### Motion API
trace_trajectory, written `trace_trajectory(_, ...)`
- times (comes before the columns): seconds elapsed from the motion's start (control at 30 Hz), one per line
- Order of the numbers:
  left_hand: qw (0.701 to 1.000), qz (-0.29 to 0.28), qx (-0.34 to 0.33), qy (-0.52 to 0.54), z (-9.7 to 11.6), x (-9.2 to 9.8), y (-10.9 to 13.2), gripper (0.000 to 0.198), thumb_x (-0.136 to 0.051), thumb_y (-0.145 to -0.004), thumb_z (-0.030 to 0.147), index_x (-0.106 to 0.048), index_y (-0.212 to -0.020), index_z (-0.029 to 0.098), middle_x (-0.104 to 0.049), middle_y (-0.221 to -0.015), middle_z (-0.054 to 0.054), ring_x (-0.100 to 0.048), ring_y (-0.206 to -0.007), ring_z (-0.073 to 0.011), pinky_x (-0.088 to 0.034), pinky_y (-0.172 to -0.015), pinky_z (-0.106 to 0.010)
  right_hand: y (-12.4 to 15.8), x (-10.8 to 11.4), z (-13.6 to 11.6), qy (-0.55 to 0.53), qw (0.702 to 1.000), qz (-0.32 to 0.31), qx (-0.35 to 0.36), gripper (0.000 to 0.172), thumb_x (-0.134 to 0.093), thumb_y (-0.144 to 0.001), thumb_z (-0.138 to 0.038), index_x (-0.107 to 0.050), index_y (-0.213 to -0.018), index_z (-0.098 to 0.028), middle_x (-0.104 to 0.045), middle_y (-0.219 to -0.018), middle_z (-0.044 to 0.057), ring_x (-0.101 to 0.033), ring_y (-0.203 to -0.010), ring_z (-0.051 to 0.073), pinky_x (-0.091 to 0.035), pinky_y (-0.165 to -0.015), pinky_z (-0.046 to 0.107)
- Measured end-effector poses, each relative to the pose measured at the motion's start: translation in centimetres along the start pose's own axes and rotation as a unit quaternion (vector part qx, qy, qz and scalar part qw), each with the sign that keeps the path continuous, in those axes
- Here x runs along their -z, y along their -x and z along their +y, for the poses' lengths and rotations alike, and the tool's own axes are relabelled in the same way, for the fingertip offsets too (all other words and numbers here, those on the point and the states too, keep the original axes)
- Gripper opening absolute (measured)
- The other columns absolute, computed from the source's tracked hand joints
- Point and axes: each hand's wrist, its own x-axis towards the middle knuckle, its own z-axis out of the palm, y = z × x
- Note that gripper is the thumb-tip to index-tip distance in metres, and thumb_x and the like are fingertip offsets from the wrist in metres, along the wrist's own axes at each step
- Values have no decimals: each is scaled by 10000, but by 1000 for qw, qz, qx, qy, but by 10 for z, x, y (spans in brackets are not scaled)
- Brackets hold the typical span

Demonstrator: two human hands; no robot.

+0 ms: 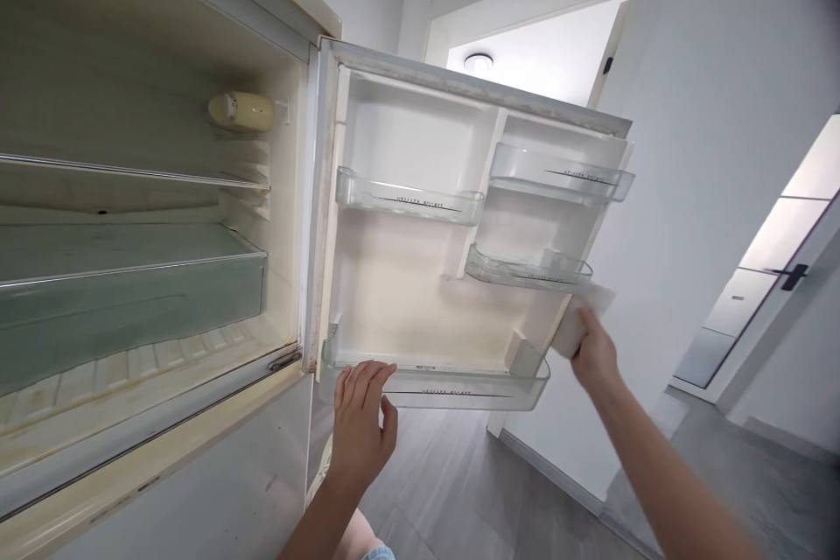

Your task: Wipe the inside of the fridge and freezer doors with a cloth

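Note:
An open fridge door (400, 280) faces me, its inner liner yellowed near the bottom. My left hand (360, 424) hooks its fingers over the rim of the clear bottom door bin (459, 385). My right hand (594, 354) is closed on a white cloth (581, 315), pressed against the door's outer right edge just below a small clear bin (525, 267). Two more clear bins (407, 197) (561, 171) hang higher on the door.
The fridge interior (131, 219) at left holds glass shelves, a clear drawer (131, 297) and a yellowed light housing (241, 111). A white wall (709, 149) stands right behind the door. Grey floor (459, 490) lies below; a doorway with a dark handle (791, 276) is at right.

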Motion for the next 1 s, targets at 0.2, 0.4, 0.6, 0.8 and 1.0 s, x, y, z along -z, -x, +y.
trace_trajectory(0.2,1000,6,-8,-12,1,0,1,442,-454,-805,61,-491,-1209,236,-663,-1127,-5,-554,-1137,-148,-215,-1134,-356,-26,-84,-122,-118,985,-90,90,240,-477,-910,-134,-678,-1025,-70,-681,-1177,85,-658,-956,109,-542,-764,231)
trace_trajectory(0.4,1000,11,-19,-23,-1,1,3,439,-457,-794,52,-498,-1195,225,-669,-1107,-8,-557,-1126,-151,-189,-1145,-352,-35,-137,-227,-180,956,-208,103,343,-336,-863,-96,-652,-926,21,-580,-1296,195,-612,-1095,133,-459,-701,240)
trace_trajectory(0.6,1000,19,13,2,4,-2,2,406,-470,-799,71,-503,-1177,218,-643,-1113,-30,-530,-1146,-167,-195,-1155,-369,-32,-149,-228,-173,962,-163,134,244,-465,-822,-78,-671,-933,-9,-620,-1264,185,-627,-1099,148,-486,-707,209)
trace_trajectory(0.8,999,23,16,20,4,-2,0,378,-474,-804,73,-515,-1146,226,-647,-1071,-23,-544,-1107,-164,-217,-1135,-370,-35,-114,-172,-194,960,-163,117,282,-422,-901,-104,-664,-1034,-50,-695,-1139,114,-688,-970,170,-569,-683,273)
trace_trajectory(1.0,999,36,18,20,5,-3,2,383,-479,-801,73,-518,-1153,218,-644,-1084,-35,-538,-1122,-171,-206,-1153,-378,-23,-67,-93,-176,970,-121,116,252,-456,-917,-161,-649,-1060,-84,-709,-1060,69,-673,-895,121,-575,-809,232)
